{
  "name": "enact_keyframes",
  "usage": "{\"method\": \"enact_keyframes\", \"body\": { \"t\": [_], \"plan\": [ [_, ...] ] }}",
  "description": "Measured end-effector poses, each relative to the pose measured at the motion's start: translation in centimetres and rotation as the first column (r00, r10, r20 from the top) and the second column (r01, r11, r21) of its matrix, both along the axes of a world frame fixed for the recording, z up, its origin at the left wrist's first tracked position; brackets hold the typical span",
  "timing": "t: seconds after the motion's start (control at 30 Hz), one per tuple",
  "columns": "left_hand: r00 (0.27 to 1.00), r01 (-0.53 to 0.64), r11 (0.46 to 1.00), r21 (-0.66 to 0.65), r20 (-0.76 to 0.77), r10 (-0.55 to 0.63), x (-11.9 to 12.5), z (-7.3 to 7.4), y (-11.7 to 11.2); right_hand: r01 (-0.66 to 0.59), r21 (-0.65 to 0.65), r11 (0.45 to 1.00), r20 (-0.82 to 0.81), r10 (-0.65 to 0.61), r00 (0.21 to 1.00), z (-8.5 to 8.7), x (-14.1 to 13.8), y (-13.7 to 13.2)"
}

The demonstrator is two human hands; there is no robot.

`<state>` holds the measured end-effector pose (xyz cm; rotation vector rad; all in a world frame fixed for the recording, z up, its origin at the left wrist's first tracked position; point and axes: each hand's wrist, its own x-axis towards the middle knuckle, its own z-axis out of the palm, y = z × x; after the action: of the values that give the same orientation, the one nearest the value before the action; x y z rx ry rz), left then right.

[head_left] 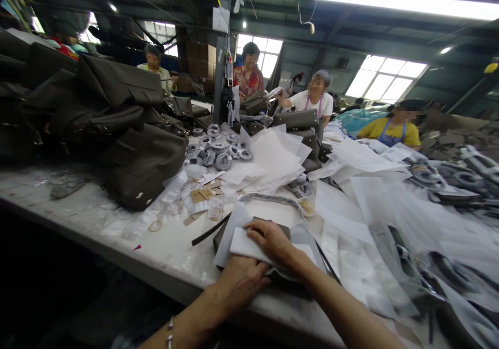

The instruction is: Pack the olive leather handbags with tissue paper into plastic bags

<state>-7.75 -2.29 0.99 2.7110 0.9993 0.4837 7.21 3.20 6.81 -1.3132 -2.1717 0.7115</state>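
Note:
A dark grey-brown handbag [219, 241] lies in front of me near the table's front edge, partly covered by thin white tissue paper [231, 230]. Across it rests a folded, thicker white sheet [242, 243]. My right hand [273, 241] is on top of this sheet, fingers bent over its far edge. Below it, my left hand [242, 280] is closed at the sheet's near edge; its fingertips are partly hidden. A dark strap [210, 232] sticks out to the left, and a wrapped grey handle [268, 198] arches behind the bag.
Dark bags [140, 167] are heaped at the left. Coiled, wrapped straps [223, 154], white paper sheets [276, 151] and brown tags [201, 195] lie beyond my hands. More tissue paper [390, 224] spreads right. Several co-workers, one in a white shirt [312, 104], are across the table.

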Motion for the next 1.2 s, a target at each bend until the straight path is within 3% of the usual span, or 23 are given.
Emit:
{"method": "enact_keyframes", "body": {
  "t": [0.1, 0.2, 0.3, 0.4, 0.5, 0.67, 0.83, 0.97, 1.1, 1.2],
  "plan": [
    [1.000, 0.021, 0.996, 0.087, -0.002, -0.020, -0.6, -0.6, -0.5, 0.037, 0.070, 0.997, 0.028, -0.039, 0.999, -1.8, -0.2, -0.7],
    [0.993, 0.029, 0.976, 0.217, 0.109, -0.054, -1.8, -0.5, -1.3, 0.034, 0.114, 0.993, 0.053, -0.040, 0.998, -2.1, 0.1, -1.1],
    [0.952, 0.005, 0.936, 0.351, 0.284, -0.111, -3.0, 0.8, -2.3, 0.017, 0.143, 0.990, 0.088, -0.030, 0.996, -2.1, 0.0, -1.2],
    [0.912, -0.034, 0.928, 0.372, 0.391, -0.123, -3.2, 2.5, -2.9, 0.012, 0.166, 0.986, 0.124, -0.033, 0.992, -2.3, -0.3, -1.1],
    [0.942, -0.077, 0.938, 0.339, 0.334, -0.043, -2.6, 2.9, -2.2, 0.040, 0.164, 0.986, 0.135, -0.062, 0.989, -2.3, -0.5, -0.8],
    [0.978, -0.126, 0.959, 0.254, 0.193, 0.078, -2.1, 1.0, 0.2, 0.062, 0.078, 0.995, 0.100, -0.069, 0.993, 0.1, 1.2, -0.5],
    [0.985, -0.153, 0.960, 0.236, 0.112, 0.129, -2.1, 0.8, 0.4, -0.054, 0.043, 0.998, 0.135, 0.048, 0.990, 3.2, 4.4, -4.6],
    [0.993, -0.121, 0.967, 0.224, 0.017, 0.121, -1.8, 1.8, 0.2, -0.206, 0.173, 0.963, 0.297, 0.148, 0.943, 2.1, 5.7, -8.2],
    [0.997, -0.047, 0.988, 0.144, -0.051, 0.055, -2.1, 2.8, 0.8, -0.154, 0.299, 0.942, 0.237, 0.083, 0.968, 0.1, 6.6, -9.0],
    [0.998, 0.051, 0.993, 0.111, -0.044, -0.047, -3.3, 3.3, 1.7, -0.120, 0.294, 0.948, 0.153, 0.077, 0.985, -0.5, 7.2, -8.8]
  ]
}}
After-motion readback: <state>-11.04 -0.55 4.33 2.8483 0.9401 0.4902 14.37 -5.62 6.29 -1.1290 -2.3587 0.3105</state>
